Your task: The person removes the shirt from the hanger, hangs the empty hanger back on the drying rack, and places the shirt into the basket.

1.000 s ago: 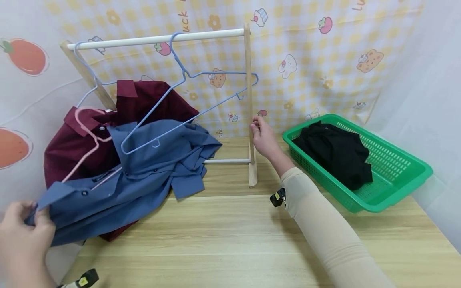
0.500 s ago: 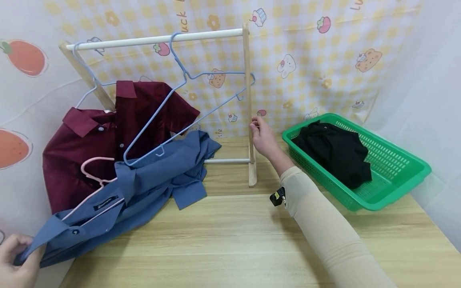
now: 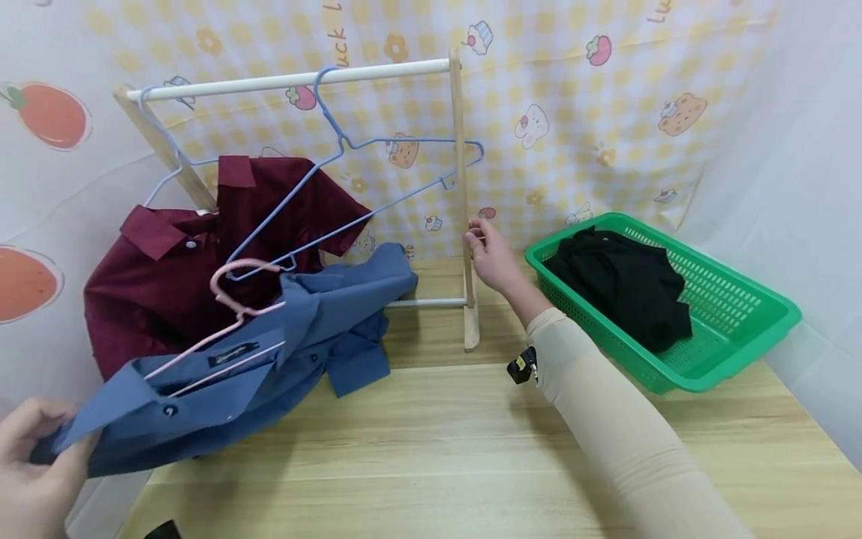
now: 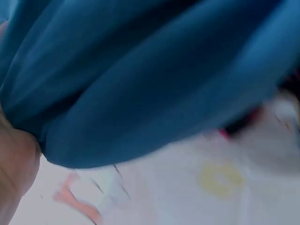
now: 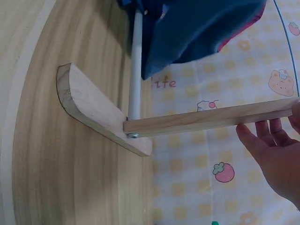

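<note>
My left hand (image 3: 40,460) pinches a blue collared shirt (image 3: 202,419) by its shoulder at the lower left. A pink hanger (image 3: 232,299) sits inside the shirt, its hook rising out of the collar. In the left wrist view, the blue cloth (image 4: 154,89) fills most of the picture beside part of the hand (image 4: 16,159). At the clothes rack's right wooden post (image 3: 461,187), my right hand (image 3: 493,254) grips it partway up. The right wrist view has the thumb and fingers of that hand (image 5: 276,154) at the post (image 5: 211,116).
A maroon shirt (image 3: 161,292) hangs on a blue hanger at the rack's left end. One bare blue hanger (image 3: 343,142) hangs from the white rail (image 3: 269,80), overlapping both shirts. Right of the rack, a green basket (image 3: 761,329) holds black clothing (image 3: 619,288).
The blue shirt and pink hanger dip down and left, then rise again to the right with my left hand. The bare blue hanger swings slightly. My right hand stays at the post.
</note>
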Demonstrator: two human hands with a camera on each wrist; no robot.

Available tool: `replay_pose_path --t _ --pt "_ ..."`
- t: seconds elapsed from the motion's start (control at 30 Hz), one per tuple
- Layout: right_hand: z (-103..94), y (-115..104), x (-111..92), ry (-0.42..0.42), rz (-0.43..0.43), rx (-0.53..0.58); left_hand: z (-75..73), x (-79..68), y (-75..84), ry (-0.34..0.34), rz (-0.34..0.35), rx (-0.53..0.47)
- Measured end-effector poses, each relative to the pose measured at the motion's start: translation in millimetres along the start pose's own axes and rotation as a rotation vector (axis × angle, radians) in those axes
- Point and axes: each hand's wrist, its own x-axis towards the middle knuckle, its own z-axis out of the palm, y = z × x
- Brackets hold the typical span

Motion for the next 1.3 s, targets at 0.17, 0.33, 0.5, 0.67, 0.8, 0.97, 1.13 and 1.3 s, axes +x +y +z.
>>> replay_pose_path --t 0.17,0.33,0.5,0.67,0.8,0.97,1.13,1.3 --pt "-11.8 -6.8 -3.1 -0.069 0.038 -0.017 17.3 19.6 40.2 0.014 0.215 -0.105" --pt "-37.2 -35.4 -22.1 -0.049 0.057 -0.031 29.4 32.4 80.2 0.074 0.262 -0.057" --pt "-65.1 -91.8 -61.9 0.086 -0.135 0.074 48.6 50.7 112.7 0.111 0.327 -0.101" --pt "-82.6 -132.1 -94.8 0.240 -0.447 -0.089 77.4 69.5 150.5 0.097 0.330 -0.181" --pt "-94.6 -141.8 -99.5 0.423 -0.630 -0.243 104.1 83.7 174.8 0.067 0.327 -0.290" --pt "-126.6 -142.8 -100.6 0.595 -0.595 -0.322 137.1 103.6 203.3 -0.022 0.357 -0.441" --pt "-157.6 -141.5 -108.9 0.717 -0.555 -0.382 159.1 113.7 227.6 -0.121 0.391 -0.552" --pt "-171.8 -130.3 -123.4 0.775 -0.497 -0.378 174.7 108.3 233.7 -0.222 0.442 -0.506"
